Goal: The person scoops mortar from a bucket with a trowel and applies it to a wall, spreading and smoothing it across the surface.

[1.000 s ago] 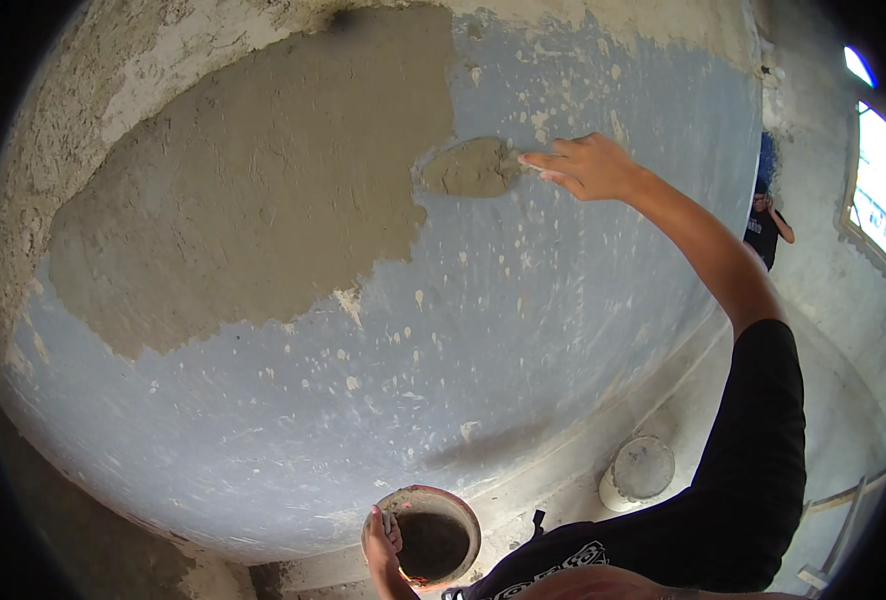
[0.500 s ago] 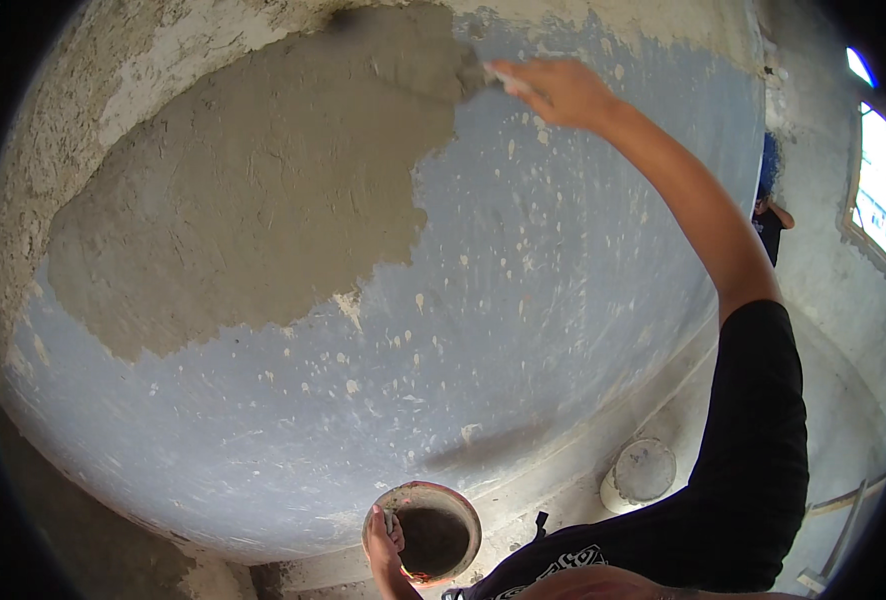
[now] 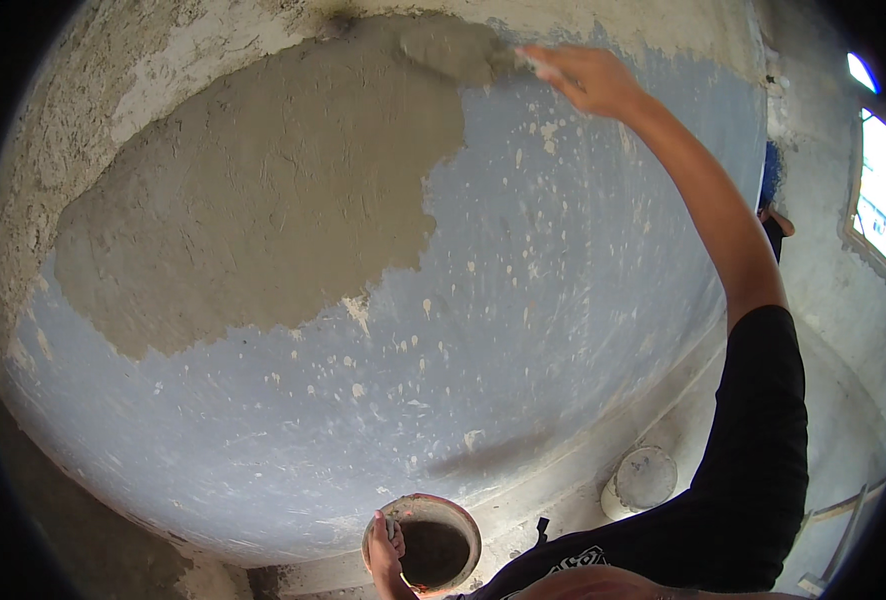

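Observation:
My right hand [image 3: 595, 80] is raised at the wall, its fingers closed on the handle of a plastering trowel [image 3: 455, 50]. The mortar-smeared blade lies against the upper right part of the wet grey-brown plaster patch [image 3: 263, 190]. Low in front of me, my left hand [image 3: 384, 545] is closed at the left rim of a round bucket [image 3: 474, 530]. Its thumb points up, and a small grey part shows between the fingers. Dark mortar [image 3: 433, 553] is inside the bucket.
The blue-grey painted wall [image 3: 583, 260] carries pale splashes. Rough bare render [image 3: 53, 150] borders the patch at left. A pale lidded bucket [image 3: 647, 478] stands on the floor to the right. Another person [image 3: 775, 228] is partly visible beyond the wall's edge, near a bright window [image 3: 880, 175].
My right hand has moved slightly right and up with the trowel, and its blade now shows more plainly. Fresh plaster reaches a little farther right at the top. My left hand stays at the bucket.

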Demonstrator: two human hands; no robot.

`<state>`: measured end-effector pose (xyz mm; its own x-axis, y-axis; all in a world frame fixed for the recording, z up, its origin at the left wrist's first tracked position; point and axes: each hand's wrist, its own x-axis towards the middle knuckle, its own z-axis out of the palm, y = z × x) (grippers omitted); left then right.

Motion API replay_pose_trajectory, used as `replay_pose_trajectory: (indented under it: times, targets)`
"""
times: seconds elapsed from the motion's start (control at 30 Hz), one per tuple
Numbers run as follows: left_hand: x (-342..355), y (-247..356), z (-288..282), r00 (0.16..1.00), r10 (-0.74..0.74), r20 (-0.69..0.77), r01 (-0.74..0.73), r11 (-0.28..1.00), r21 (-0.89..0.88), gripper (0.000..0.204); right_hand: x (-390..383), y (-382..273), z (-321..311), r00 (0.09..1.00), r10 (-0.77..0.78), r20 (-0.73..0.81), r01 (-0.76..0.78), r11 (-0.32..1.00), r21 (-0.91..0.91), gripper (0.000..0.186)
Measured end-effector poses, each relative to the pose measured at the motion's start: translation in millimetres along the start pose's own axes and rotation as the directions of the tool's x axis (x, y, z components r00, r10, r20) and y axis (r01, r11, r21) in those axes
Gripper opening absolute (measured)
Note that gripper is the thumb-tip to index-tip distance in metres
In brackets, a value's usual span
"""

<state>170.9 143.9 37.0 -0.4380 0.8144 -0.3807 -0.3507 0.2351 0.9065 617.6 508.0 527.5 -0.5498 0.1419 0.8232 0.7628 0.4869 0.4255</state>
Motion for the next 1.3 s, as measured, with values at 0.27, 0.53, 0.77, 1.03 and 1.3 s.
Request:
replay_pose_trajectory:
  times: [0.27, 0.53, 0.77, 1.03, 1.3]
  targets:
    - [4, -7, -7, 0.999, 0.037, 0.0, -0.037, 0.998, -0.048, 0.048, 1, -5, 37, 0.993, -0.074, -0.095, 0.081, 0.994, 0.07, 0.041]
    - [1, 0, -7, 0.999, 0.05, 0.018, -0.05, 0.998, -0.031, 0.046, -71, -35, 22, 0.883, -0.289, 0.371, 0.296, 0.954, 0.04, 0.041]
    - [5, 1, 0, 1.0, 0.012, 0.004, -0.012, 1.0, -0.018, 0.046, 4, -4, 7, 0.999, -0.033, 0.016, 0.032, 0.999, 0.042, 0.04]
    - [5, 4, 3, 1.0, -0.008, -0.005, 0.007, 1.0, -0.018, 0.045, -5, -20, 28, 0.998, -0.056, -0.025, 0.058, 0.996, 0.067, 0.043]
    - [7, 6, 0, 0.999, -0.003, 0.041, 0.002, 1.0, 0.015, 0.047, -76, -43, 23, 0.852, -0.288, 0.438, 0.327, 0.945, -0.016, 0.041]
